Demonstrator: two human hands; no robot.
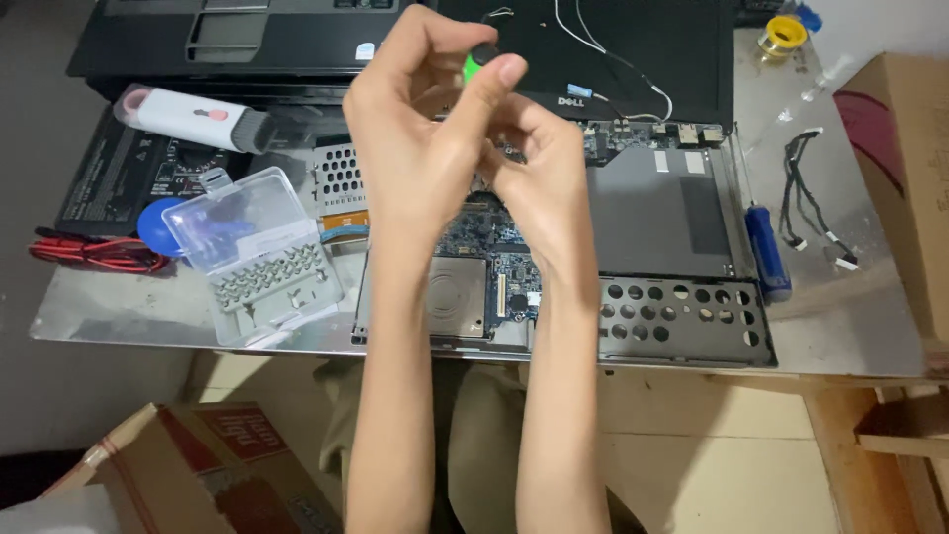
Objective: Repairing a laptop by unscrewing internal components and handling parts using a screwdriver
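Both hands — left hand (420, 129) and right hand (539, 173) — pinch together on a green-and-black precision screwdriver (479, 59) at 12 o'clock; a slipped grip could drop it onto the bare motherboard (494, 262).

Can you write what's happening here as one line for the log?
left hand: pinching green-and-black tool | right hand: touching left hand | below: opened laptop | nearby: bit case, blue screwdriver

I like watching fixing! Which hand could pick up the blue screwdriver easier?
Probably the right hand: the blue screwdriver lies on its side of the open laptop, while the left hand pinches a green-topped tool.
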